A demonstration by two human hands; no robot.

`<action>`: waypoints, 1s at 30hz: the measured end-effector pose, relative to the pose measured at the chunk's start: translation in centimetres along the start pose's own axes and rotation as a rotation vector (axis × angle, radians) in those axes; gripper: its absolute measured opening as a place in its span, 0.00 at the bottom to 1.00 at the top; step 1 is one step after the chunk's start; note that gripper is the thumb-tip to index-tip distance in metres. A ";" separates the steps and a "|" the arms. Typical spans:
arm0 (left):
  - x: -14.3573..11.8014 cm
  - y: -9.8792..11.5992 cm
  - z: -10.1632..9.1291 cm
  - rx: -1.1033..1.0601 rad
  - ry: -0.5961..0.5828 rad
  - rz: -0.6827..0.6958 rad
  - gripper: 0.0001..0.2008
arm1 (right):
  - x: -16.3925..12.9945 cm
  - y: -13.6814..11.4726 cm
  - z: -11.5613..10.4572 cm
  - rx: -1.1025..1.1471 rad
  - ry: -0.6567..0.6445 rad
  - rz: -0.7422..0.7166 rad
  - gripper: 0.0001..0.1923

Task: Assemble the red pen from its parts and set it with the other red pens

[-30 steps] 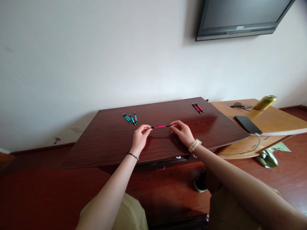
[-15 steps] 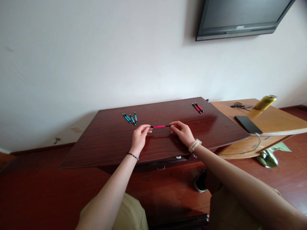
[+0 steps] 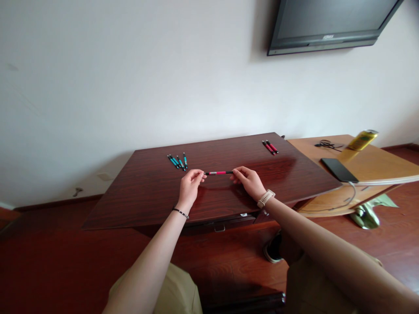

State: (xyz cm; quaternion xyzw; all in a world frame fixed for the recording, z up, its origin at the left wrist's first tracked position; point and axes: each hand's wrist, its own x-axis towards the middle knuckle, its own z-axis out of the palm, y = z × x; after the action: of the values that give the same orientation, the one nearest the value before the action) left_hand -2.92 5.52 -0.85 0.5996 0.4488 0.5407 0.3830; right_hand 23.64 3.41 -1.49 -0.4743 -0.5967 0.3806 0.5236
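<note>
A pink pen with black ends (image 3: 220,172) stretches level between my two hands, above the dark wooden table (image 3: 150,196). My left hand (image 3: 190,185) pinches its left end with thumb and fingers. At the other end, my right hand (image 3: 248,181) is closed on the black tip. A pale label shows on the pen's barrel, toward the left. Beyond my left hand lie several blue pens (image 3: 177,162) in a loose fan. Two red pens (image 3: 270,147) rest side by side near the table's far right corner.
To the right, a lighter wooden cabinet (image 3: 386,163) holds a yellow can (image 3: 362,141), a black phone (image 3: 339,169) with a white cable, and a coiled black cord (image 3: 327,145). A television (image 3: 327,26) hangs on the wall above.
The pink pen has turned about its length, so a pale label now faces me. My fingers have shifted slightly at both ends; the other pens lie as before.
</note>
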 end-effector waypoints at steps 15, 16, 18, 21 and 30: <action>0.1 -0.7 0.0 0.004 0.002 -0.023 0.14 | -0.2 -0.5 0.0 0.028 -0.014 0.001 0.18; 0.1 -0.8 0.0 0.004 0.003 -0.024 0.14 | -0.2 -0.6 0.0 0.031 -0.016 0.005 0.18; 0.1 -0.8 0.0 0.002 0.005 -0.025 0.14 | -0.2 -0.8 0.0 0.032 -0.017 0.007 0.19; 0.1 -0.7 0.0 -0.005 0.005 -0.025 0.14 | -0.2 -1.0 0.0 0.018 -0.020 -0.001 0.20; 0.1 -0.7 0.0 0.004 -0.001 -0.028 0.14 | -0.2 -0.6 0.0 0.025 -0.002 -0.012 0.22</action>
State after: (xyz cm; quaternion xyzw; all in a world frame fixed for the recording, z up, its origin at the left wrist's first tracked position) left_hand -2.99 5.87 -1.46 0.5943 0.4581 0.5341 0.3895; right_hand 23.51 3.10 -0.93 -0.4638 -0.5952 0.3855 0.5310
